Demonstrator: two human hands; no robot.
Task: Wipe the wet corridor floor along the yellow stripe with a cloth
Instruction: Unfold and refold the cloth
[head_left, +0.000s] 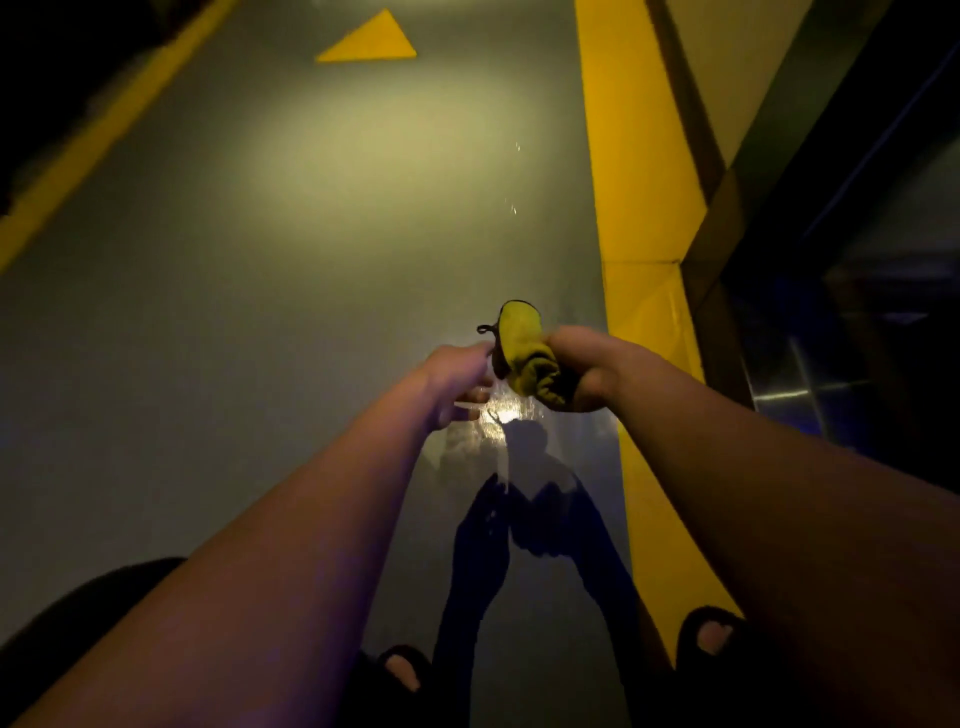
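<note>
Your right hand (587, 371) holds a bunched yellow cloth (527, 353) up in the air, fingers curled tight round its lower part so that the rest of it sticks up and out past your knuckles, with a dark edge and a small dark loop (485, 328) showing at its left side. Your left hand (457, 382) is just beside it, reaching in toward the cloth's left edge; the hand is blurred, and you cannot tell from here whether its fingertips pinch the cloth or only touch it, nor whether that hand is closed or loose. Both forearms stretch forward and meet at the cloth, which hangs clear of the floor (260, 260). Directly below your hands a wet patch (498, 415) shines with a bright glint, and the shadow of your arms (519, 519) runs back from it toward you. Just right of your right hand lies the broad yellow stripe (634, 182), running away ahead of you and back past your right forearm. Well ahead of both hands a yellow triangle (371, 41) is painted on the grey surface, and far off to the left of your left arm another yellow line (78, 156) slants along the edge. Near you, below your forearms, your toes show in dark sandals (711, 634).
</note>
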